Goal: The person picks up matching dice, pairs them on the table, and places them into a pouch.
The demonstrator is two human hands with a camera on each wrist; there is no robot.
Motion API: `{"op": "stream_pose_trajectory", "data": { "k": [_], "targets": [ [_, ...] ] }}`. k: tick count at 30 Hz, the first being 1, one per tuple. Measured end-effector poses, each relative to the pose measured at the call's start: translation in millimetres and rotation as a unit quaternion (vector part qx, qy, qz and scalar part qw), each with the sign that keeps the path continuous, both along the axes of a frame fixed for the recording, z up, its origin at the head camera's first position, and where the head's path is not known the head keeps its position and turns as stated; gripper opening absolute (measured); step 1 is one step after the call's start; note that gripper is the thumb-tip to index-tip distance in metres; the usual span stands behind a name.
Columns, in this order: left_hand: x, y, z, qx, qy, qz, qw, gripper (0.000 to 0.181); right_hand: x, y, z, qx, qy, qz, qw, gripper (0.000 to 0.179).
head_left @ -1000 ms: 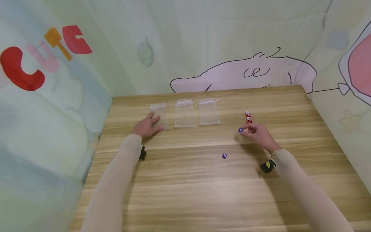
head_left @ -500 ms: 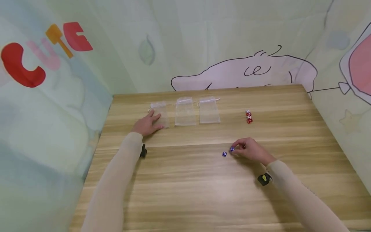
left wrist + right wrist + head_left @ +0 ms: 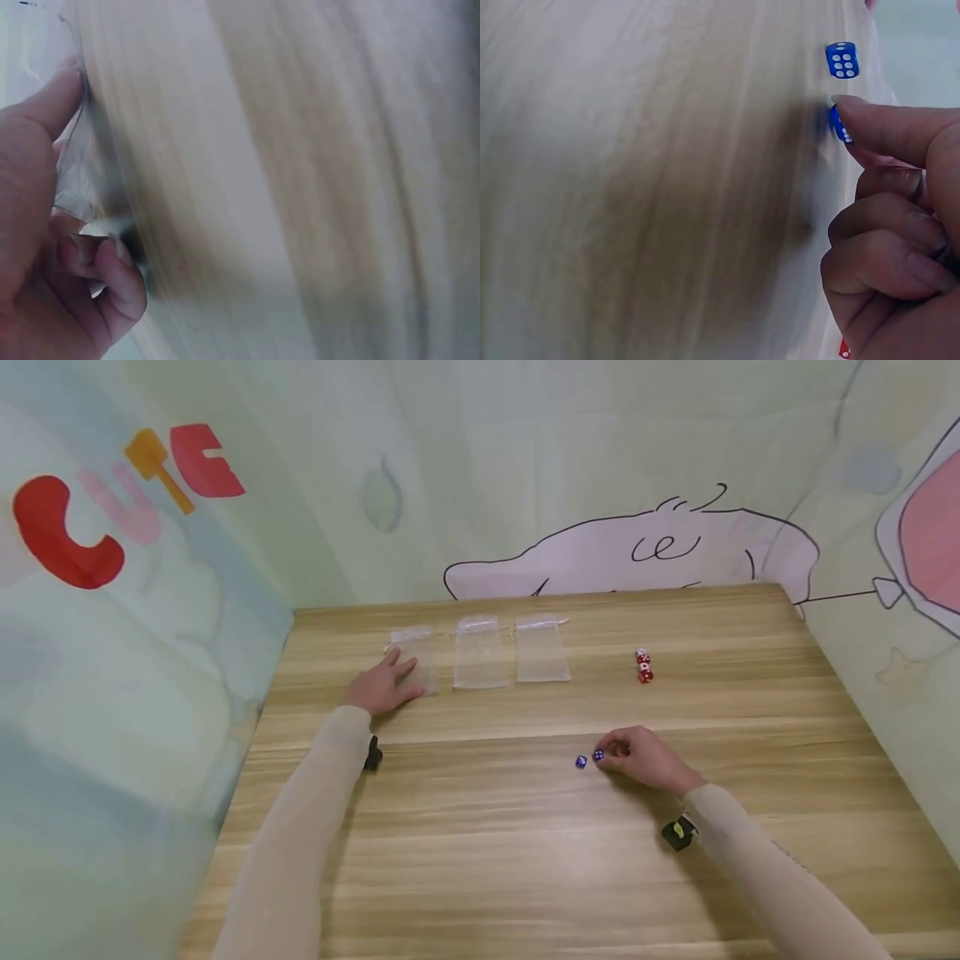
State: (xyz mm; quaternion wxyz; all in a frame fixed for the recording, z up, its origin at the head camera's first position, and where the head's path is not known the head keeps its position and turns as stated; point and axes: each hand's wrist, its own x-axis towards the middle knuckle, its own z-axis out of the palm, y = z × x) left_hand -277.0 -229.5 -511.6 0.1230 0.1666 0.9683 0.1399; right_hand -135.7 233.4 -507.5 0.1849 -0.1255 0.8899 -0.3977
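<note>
Blue with white pips, the held die is pinched between the thumb and forefinger of your right hand, low over the desk; whether it touches the wood, you cannot tell from here. Your other right fingers curl back toward the palm. Just beside it, a little to the left, the second blue die lies on the desk, apart from your fingers, with six pips showing on one face in the right wrist view.

Your left hand rests on the left bag, its thumb and first fingers spread over the sheer fabric; the wrist view shows its lower fingers bent. The middle bag and the right bag lie flat in line with it, drawstrings at their far ends. To the right of these, well apart, red and white dice form a short row running away from you. You wear beige sleeves, and red, pink and orange letters mark the left wall.
</note>
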Motion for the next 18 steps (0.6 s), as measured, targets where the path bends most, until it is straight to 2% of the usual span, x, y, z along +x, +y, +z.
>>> {"op": "stream_pose_trajectory", "data": {
  "k": [5, 8, 13, 18],
  "targets": [
    [1.7, 1.7, -0.6, -0.007, 0.013, -0.008, 0.9999, 0.078, 0.4, 2.6, 1.1, -0.014, -0.018, -0.004, 0.9997, 0.044],
    [4.6, 3.4, -1.3, -0.012, 0.019, -0.01, 0.9997, 0.075, 2.5, 4.9, 4.0, -0.028, -0.018, -0.024, 0.9992, 0.054],
    [10.3, 8.4, -1.6, -0.015, 0.032, 0.014, 0.9993, 0.065, 7.9, 6.4, 10.3, -0.034, -0.011, -0.062, 0.9974, 0.051],
    [14.6, 12.8, -0.3, -0.023, 0.084, 0.03, 0.9957, 0.044, 8.3, 3.1, 18.0, -0.044, -0.001, -0.097, 0.9943, 0.044]
  ]
}}
